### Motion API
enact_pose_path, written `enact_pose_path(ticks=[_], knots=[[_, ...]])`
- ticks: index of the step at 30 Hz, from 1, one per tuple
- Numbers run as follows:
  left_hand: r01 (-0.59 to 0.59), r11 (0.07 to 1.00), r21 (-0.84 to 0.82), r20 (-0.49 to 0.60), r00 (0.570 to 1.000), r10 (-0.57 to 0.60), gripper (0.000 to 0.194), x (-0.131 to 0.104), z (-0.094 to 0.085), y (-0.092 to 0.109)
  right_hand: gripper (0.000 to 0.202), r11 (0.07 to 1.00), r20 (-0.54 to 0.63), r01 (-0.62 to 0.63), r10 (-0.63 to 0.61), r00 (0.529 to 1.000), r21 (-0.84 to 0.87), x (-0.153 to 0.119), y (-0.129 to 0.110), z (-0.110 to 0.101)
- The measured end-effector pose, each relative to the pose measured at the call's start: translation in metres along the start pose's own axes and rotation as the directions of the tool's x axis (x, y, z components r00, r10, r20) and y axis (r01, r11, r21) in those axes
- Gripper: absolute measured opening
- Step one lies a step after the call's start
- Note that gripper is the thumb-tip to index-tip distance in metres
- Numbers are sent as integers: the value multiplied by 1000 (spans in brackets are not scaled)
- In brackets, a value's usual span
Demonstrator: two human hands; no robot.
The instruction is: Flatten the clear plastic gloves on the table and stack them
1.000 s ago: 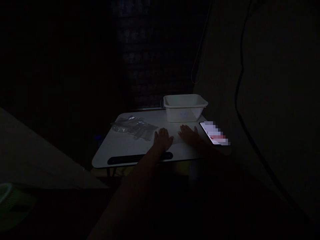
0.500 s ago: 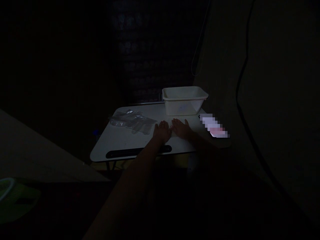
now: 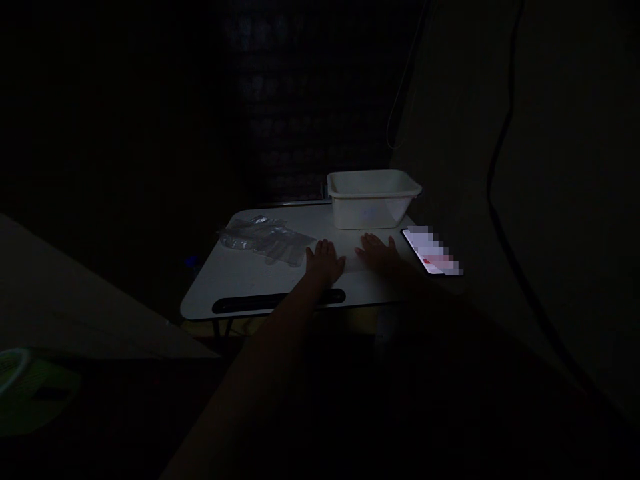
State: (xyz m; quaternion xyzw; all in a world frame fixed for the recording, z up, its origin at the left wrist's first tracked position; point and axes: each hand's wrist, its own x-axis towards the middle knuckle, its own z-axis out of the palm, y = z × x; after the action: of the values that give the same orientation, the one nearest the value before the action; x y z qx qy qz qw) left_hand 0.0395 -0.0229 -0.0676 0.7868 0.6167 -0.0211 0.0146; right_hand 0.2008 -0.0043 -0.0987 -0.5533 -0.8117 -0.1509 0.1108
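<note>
My left hand [image 3: 324,262] lies palm down, fingers outstretched, at the right end of several clear plastic bags [image 3: 270,239] spread on the white table [image 3: 245,280]. My right hand [image 3: 377,253] rests flat a short way to its right, fingers apart, in front of a white plastic tub [image 3: 370,210]. Between the two hands a faint pale sheet [image 3: 353,263], possibly another clear bag, shows on the tabletop; dim light hides its outline. Neither hand grips anything.
A phone with a lit, blurred screen [image 3: 427,250] lies at the table's right edge. A black slot strip [image 3: 260,303] runs along the front edge. A green basket [image 3: 35,393] stands low at left. A dark cable [image 3: 500,147] hangs on the right wall.
My hands were close together and have spread apart, the right one moving rightward. The left fingers are straighter now. The view has shifted slightly; the tub, bags and phone stay put.
</note>
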Motion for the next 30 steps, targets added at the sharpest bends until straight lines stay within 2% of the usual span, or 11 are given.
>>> enact_pose_path(ticks=[6, 9, 13, 17, 20, 24, 30], knots=[[9, 1000, -9, -2, 1000, -9, 61, 0, -1, 0, 38, 996, 34, 48, -46, 998, -78, -12, 7, -7], [-5, 1000, -10, -39, 999, 4, 60, -1, -1, 0, 39, 996, 44, 37, -33, 998, -80, -11, 5, -11], [-47, 999, 8, -102, 994, 48, 55, -1, -1, -1, 45, 999, 49, -50, 50, 998, -19, 2, -6, -14], [-99, 995, 22, -112, 989, 101, 53, -1, 0, -2, 47, 999, 84, 21, -25, 996, 42, 11, -23, -15], [-131, 991, 18, -87, 987, 132, 51, 0, 1, -3, 47, 994, 104, 77, -85, 991, 76, 12, -32, -17], [-118, 993, -1, -18, 993, 118, 52, 1, 2, -3, 47, 992, 141, 74, -88, 986, 102, 12, -36, -19], [-85, 996, 26, -26, 996, 85, 55, 2, 3, -3, 47, 996, 132, 63, -71, 989, 64, 9, -31, -16]])
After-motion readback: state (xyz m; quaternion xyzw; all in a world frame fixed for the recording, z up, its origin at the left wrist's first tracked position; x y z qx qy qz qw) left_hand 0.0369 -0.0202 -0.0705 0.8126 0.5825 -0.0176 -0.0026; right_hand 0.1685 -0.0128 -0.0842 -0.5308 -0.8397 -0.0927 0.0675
